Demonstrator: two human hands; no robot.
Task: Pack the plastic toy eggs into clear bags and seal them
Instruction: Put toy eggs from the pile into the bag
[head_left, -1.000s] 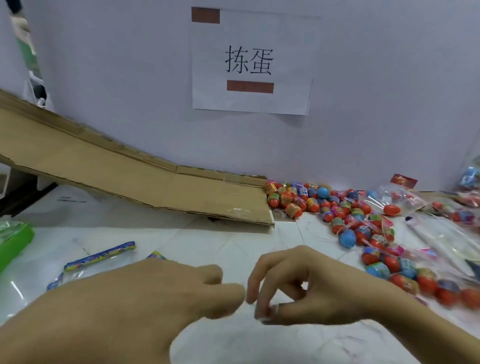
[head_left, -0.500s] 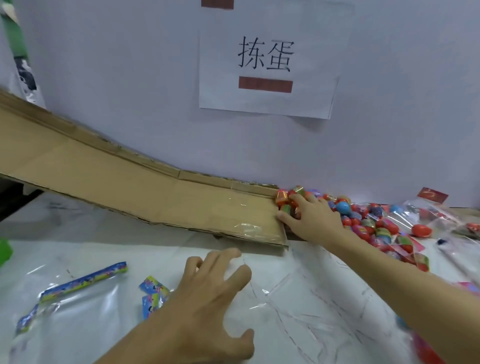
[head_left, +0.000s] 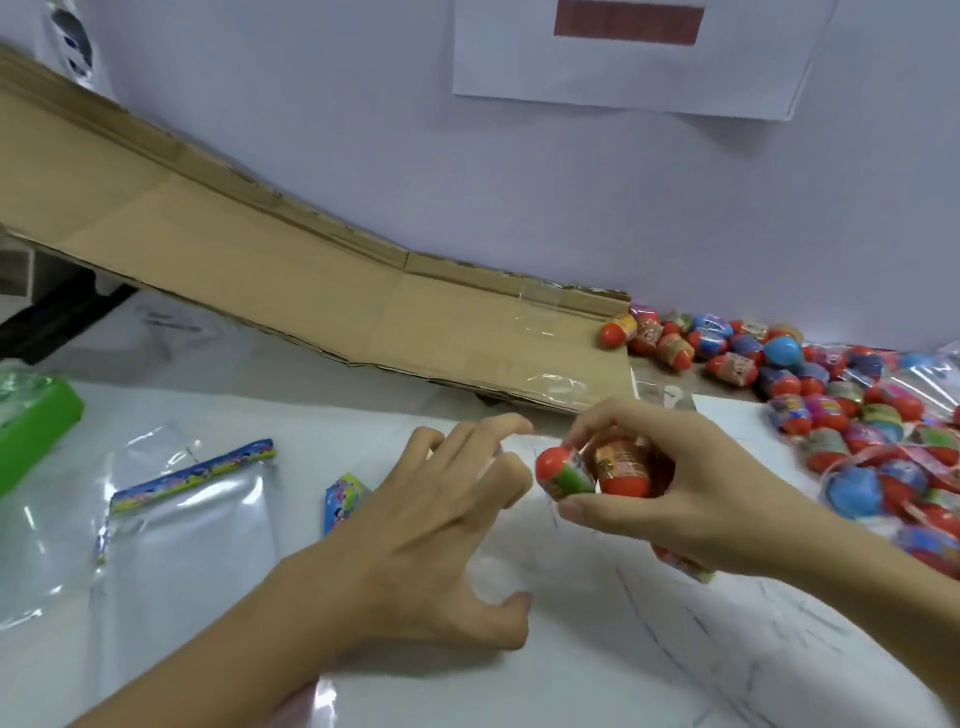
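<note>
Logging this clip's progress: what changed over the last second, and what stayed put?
The right hand went out to the egg pile, then came back toward the person gripping a few toy eggs. The left hand moved onto a clear bag, fingers spread. The cardboard ramp and the empty bag at left stayed put.

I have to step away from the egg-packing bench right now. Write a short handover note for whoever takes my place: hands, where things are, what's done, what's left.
Right hand: grips at least two toy eggs, just above the table.
Left hand: open, fingers spread over the clear bag lying flat; whether it holds the mouth open is unclear.
Loose egg pile: at the foot of the cardboard ramp, right side.
Filled bags: on the right, beside the pile; seals not readable.
Empty bag with printed strip: spare, on the left.
Left to do: load the held eggs into the clear bag, top up, seal.
</note>
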